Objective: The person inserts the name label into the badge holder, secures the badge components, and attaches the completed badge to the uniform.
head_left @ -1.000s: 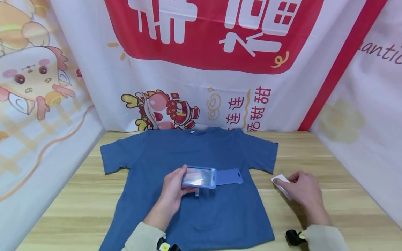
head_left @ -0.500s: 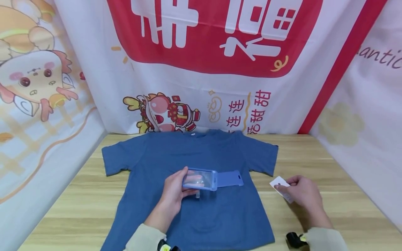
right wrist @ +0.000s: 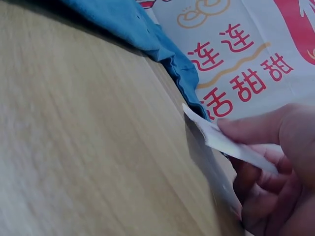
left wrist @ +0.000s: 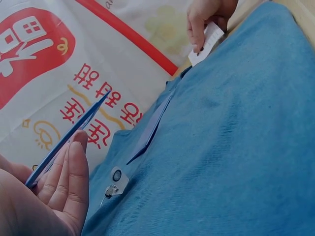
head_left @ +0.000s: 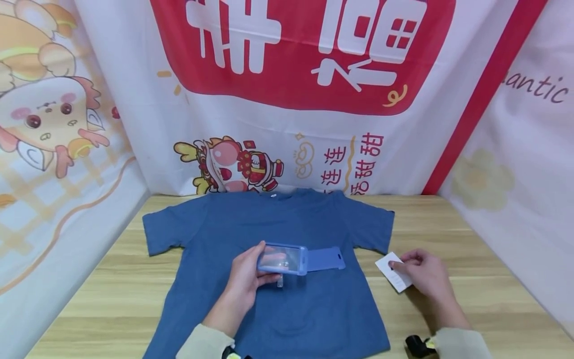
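Note:
My left hand [head_left: 244, 279] holds a blue card holder [head_left: 291, 259] with a clear window, fingers showing through behind it. From the left wrist view, this holder [left wrist: 64, 143] is seen edge-on, above the shirt. A flat blue panel [head_left: 325, 259] with a small slot lies on the blue T-shirt [head_left: 287, 319], just right of the holder. Below the holder, a clear strap with a snap and metal clip [left wrist: 117, 182] rests on the fabric. Out to the right, my right hand [head_left: 428, 276] pinches a small white card [head_left: 394, 273] between thumb and fingers, over the table.
The T-shirt is spread out on a wooden table [head_left: 484, 299], its neck toward the back. Printed cloth curtains [head_left: 278, 124] close in the back and both sides. A black wrist strap [head_left: 419, 345] is on the right wrist.
My right hand has moved slightly left, and the white card has turned so more of its face shows. The left hand keeps hold of the card holder. The head view has shifted slightly.

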Tool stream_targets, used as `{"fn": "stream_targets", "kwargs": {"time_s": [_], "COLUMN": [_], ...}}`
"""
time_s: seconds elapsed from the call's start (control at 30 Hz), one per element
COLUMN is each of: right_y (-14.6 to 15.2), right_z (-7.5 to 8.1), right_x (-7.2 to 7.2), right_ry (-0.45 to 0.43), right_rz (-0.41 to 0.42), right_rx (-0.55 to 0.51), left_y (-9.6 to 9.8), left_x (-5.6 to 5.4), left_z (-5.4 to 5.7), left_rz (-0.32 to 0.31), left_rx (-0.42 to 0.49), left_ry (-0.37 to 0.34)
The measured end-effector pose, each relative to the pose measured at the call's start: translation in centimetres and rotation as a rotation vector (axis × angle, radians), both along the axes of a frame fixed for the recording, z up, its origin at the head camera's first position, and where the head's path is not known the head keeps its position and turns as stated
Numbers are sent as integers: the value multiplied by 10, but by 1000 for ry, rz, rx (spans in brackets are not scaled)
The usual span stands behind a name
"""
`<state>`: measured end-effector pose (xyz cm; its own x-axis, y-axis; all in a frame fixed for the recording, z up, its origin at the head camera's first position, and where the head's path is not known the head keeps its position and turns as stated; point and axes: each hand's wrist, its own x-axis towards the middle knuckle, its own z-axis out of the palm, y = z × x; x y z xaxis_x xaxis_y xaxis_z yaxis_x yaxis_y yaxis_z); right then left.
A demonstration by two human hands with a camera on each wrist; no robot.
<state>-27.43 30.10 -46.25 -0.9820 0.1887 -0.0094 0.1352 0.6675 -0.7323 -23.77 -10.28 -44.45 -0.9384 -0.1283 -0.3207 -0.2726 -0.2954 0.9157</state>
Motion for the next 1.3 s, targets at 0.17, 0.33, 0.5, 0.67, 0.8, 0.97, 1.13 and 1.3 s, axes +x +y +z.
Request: {"fn": "stream_targets", "kwargs": {"time_s": [0.17,0.33,0.5,0.67,0.8,0.97,1.13,1.3], "right_y": [-6,-13,-23,-38,-49,-60,-68,-77], "right_z": [-1,0,1,2,1,2,3,5], "right_x": [-1,-2,-1,-1,0,0,3,8], "right_ry": [-35,-32,-67,-111,-100,-62,-49,-9], "right_rz": [56,102,126,176,189,210,271,324], "right_rx": [-81,-132,-303,-530,-594,-617,-605,-662], "left_y": [0,1,2,2,2,2,2,3], "left_x": [1,1,1,2,2,3,1,-1], "left_z": [0,1,0,0,-1,-1,-2,-2], "left_rz": [-2,1,-2,-6,-13,-25,-47,-75], "left_rx": [0,4,15,20,27,29,39,46], "left_ry": [2,-1,2,-5,-6,-12,-15,-24]}}
